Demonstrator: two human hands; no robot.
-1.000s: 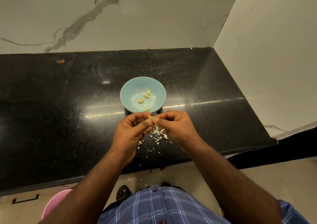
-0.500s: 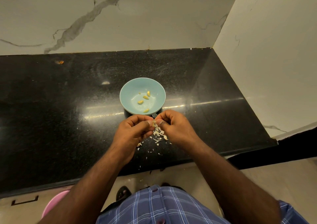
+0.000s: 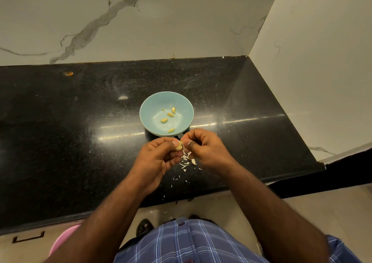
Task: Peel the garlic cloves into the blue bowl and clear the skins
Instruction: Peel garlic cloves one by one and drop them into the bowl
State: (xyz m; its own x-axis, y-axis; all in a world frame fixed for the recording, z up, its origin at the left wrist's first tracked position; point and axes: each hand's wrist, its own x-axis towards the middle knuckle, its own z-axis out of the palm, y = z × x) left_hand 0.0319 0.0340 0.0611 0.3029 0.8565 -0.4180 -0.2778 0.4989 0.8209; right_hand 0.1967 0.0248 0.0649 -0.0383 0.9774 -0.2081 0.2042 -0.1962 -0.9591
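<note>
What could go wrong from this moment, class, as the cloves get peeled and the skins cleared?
1. Both hands, left hand and right hand, pinch the garlic clove short of the blue bowl; if dropped, it may land on the skins.
2. Skins lie near the black counter edge; a careless sweep may push them onto the floor.

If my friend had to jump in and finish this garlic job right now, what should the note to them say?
Left hand: pinches the garlic clove at its fingertips.
Right hand: pinches the same clove from the other side, working at its skin.
Blue bowl: on the black counter just beyond the hands, four peeled cloves inside.
Skins: scattered on the counter under the hands.
Done: four cloves peeled.
Left: finish this clove, drop it in the bowl, clear the skins.
</note>
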